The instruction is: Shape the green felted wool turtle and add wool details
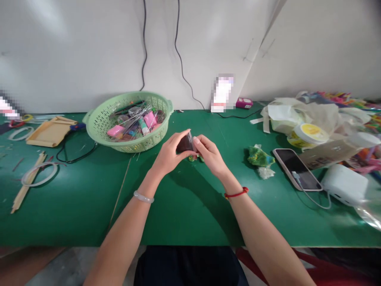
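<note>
Above the middle of the green table, a small dark object (185, 143) sits between the thumb and fingers of my left hand (169, 154). My right hand (210, 155) is closed at its right side, thumb and fingers pressed together near its edge. Whatever the right fingers pinch is too small to make out. Just below the fingertips shows a small green and yellow item (195, 158), partly hidden by the hands. To the right lies a crumpled green and yellow packet (260, 157).
A light green basket (127, 147) of pink pieces and thin wires stands back left. A wooden tray (49, 133) and clear rings are further left. At right are a phone (297, 169) with a cable, a white charger (345, 184), a tub (309, 135) and plastic bags.
</note>
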Demonstrator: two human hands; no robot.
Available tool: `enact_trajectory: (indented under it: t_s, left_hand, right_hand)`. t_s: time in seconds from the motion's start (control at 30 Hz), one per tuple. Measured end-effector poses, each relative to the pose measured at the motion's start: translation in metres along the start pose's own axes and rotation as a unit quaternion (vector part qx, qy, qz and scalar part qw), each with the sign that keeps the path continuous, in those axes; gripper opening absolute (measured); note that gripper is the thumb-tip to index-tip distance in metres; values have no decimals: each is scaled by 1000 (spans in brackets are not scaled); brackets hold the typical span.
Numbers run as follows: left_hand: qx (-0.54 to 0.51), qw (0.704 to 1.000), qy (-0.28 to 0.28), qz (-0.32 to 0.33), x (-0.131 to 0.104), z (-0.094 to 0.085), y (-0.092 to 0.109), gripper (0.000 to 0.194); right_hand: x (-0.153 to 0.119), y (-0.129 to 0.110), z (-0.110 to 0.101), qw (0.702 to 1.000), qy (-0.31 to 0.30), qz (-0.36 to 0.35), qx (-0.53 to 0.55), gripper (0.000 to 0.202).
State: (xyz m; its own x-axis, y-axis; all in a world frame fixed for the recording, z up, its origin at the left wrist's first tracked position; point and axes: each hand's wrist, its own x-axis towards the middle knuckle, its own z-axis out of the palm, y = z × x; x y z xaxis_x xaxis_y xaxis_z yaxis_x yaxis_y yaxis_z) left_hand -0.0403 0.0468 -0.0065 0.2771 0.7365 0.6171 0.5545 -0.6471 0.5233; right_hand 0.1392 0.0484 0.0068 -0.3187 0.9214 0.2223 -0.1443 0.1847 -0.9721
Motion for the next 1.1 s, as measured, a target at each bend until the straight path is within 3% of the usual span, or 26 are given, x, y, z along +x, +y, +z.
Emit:
enact_trajectory:
  t_s: [0.27,0.73,1.1]
  left_hand:
    - [19,1000,-8,23,0,-1,-1,65]
    - [7,1000,-25,5,1,-8,-2,64]
    - [13,999,-34,11,1,-5,0,66]
  right_hand:
    - [7,9,-3,1000,-1,-1,15,59]
    - [1,0,-8,998,3,-30,-60,51]
    - [1,-1,-10,998,16,-21,-51,52]
